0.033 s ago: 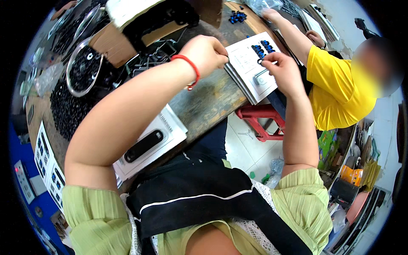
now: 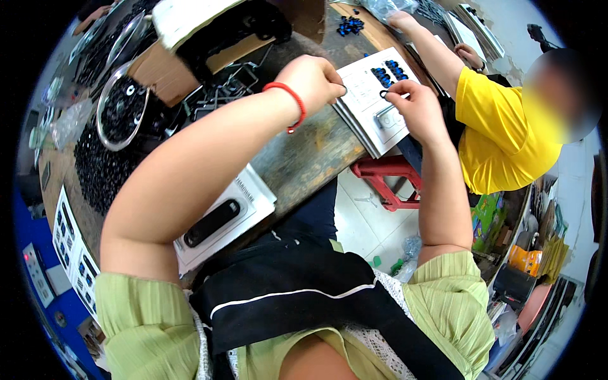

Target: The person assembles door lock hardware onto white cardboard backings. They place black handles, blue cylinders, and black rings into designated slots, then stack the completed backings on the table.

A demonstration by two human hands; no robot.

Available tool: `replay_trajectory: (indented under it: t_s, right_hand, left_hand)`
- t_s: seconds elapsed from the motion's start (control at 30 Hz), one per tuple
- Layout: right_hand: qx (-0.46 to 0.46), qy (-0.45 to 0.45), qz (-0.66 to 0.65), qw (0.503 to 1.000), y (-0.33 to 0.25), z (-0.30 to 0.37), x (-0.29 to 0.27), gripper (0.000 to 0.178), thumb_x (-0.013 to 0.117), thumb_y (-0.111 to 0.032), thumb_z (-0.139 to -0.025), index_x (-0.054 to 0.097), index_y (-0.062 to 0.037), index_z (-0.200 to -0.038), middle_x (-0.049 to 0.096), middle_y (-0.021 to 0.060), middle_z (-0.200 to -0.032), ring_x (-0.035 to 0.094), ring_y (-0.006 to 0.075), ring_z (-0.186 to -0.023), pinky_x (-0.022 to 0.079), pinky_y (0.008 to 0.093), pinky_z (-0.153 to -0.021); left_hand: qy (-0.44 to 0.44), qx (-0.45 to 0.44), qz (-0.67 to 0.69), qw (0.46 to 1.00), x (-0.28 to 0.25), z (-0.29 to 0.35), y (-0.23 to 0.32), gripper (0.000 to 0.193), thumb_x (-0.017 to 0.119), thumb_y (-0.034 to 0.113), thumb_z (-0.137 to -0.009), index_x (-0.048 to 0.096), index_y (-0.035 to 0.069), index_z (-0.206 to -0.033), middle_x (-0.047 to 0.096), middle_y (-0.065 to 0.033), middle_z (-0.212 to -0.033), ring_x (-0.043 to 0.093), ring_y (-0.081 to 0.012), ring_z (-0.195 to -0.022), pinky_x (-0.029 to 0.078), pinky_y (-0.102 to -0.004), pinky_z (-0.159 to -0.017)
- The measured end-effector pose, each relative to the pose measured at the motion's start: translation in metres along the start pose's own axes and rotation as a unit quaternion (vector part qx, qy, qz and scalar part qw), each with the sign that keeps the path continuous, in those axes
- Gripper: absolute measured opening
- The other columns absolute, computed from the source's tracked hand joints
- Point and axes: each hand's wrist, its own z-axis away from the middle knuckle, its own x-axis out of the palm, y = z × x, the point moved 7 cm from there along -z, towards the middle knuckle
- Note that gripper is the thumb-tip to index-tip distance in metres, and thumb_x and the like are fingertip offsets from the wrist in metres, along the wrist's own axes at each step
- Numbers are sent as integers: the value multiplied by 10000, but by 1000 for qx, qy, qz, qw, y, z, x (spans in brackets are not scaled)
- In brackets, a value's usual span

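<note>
My right hand [image 2: 419, 113] is over a stack of white printed cards [image 2: 361, 130], its thumb and forefinger closed on a small black ring [image 2: 384, 94]. Two rows of small black-and-blue parts [image 2: 389, 75] sit on the top card, just beyond that hand. A clear plastic blister with a grey outline [image 2: 385, 116] shows on the same card. At the card's left edge is my left hand [image 2: 313, 80], wearing a red cord bracelet. Its fingers are pinched together; a dark speck shows at the tips, too small to name.
Loose black-and-blue parts [image 2: 349, 25] lie beyond the cards. On the left are a cardboard box [image 2: 161, 73], a heap of black parts [image 2: 95, 171] and a ringed bowl [image 2: 144, 114]. Nearer lies another card stack [image 2: 259, 196]. A person in a yellow shirt [image 2: 497, 126] sits at right, by a red stool [image 2: 386, 180].
My left hand has shifted slightly right, its fingertips now over the card's edge. My right hand, still pinching the ring, has moved a little left. The whole view has shifted slightly.
</note>
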Motion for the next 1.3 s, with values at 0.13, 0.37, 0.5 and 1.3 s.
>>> replay_trajectory:
  t_s: [0.13, 0.37, 0.5, 1.3]
  right_hand:
    - [25, -18, 59, 998, 9, -25, 22, 219, 716, -235, -797, 722, -24, -858, 700, 164, -821, 672, 316, -774, 527, 395, -737]
    - [64, -18, 54, 996, 31, -41, 17, 199, 709, -198, -803, 724, -21, -892, 700, 150, -800, 666, 270, -730, 519, 369, -702]
    - [33, -51, -15, 998, 29, -24, 17, 160, 666, -112, -843, 700, 4, -948, 689, 112, -792, 643, 178, -710, 504, 322, -681]
    - [46, -33, -11, 998, 35, -23, 29, 197, 670, -228, -823, 746, -72, -915, 713, 125, -829, 680, 261, -765, 535, 368, -725]
  left_hand:
    - [25, -16, -95, 995, 30, -59, 3, 261, 784, 237, -793, 717, 14, -910, 719, -131, -848, 693, -191, -744, 540, -331, -714]
    - [47, -14, -178, 983, 34, -88, -2, 250, 771, 230, -793, 731, 27, -931, 716, -156, -918, 687, -275, -827, 533, -355, -788]
    - [39, -12, -134, 990, 30, -77, -12, 205, 740, 167, -809, 741, 36, -966, 722, -154, -933, 694, -240, -833, 540, -337, -797]
    - [40, 56, -260, 963, 38, -77, -5, 178, 742, 206, -806, 742, 112, -957, 640, -76, -907, 647, -239, -813, 531, -344, -760]
